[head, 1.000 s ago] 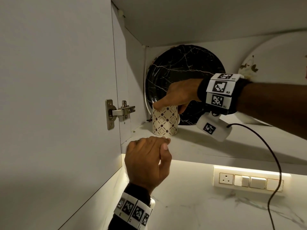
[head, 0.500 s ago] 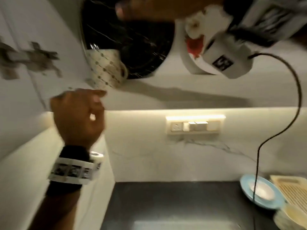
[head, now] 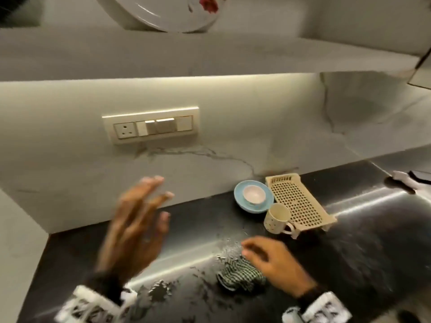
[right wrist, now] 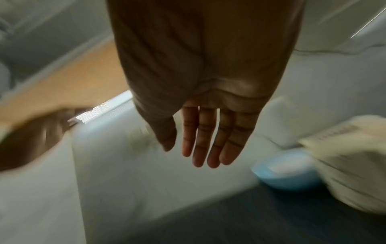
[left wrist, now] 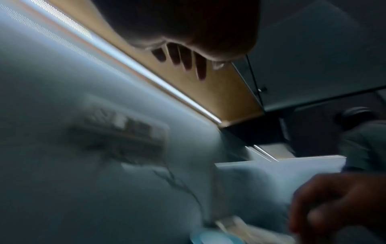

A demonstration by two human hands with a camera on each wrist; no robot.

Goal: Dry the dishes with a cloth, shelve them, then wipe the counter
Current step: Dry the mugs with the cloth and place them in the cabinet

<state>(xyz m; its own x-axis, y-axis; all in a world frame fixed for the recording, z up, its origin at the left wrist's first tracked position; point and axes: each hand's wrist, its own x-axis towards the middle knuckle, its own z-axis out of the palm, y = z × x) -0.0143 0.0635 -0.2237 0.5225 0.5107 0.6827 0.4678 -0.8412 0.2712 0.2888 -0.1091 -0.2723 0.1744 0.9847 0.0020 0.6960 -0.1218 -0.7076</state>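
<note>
On the black counter [head: 191,224] lies a crumpled green-striped cloth [head: 238,275]. My right hand [head: 251,249] hovers just over it, fingers straight and holding nothing; the right wrist view shows the bare palm [right wrist: 192,151]. Whether it touches the cloth is unclear. My left hand [head: 161,201] is raised above the counter to the left, blurred, fingers spread and empty. A blue saucer [head: 242,203] carrying a small pale cup [head: 253,194] and a cream mug [head: 277,219] stand beside a beige perforated rack [head: 300,203]. Water drops [head: 161,290] spot the counter.
A white plate with a red flower [head: 168,12] leans on the cupboard shelf [head: 210,54] overhead. A switch panel [head: 151,127] sits on the marble back wall. The side wall [head: 18,229] bounds the counter on the left.
The view swung down from the cupboard shelf to the counter. Both hands dropped from the shelf; the right hand left the patterned cup there and now hovers over the cloth.
</note>
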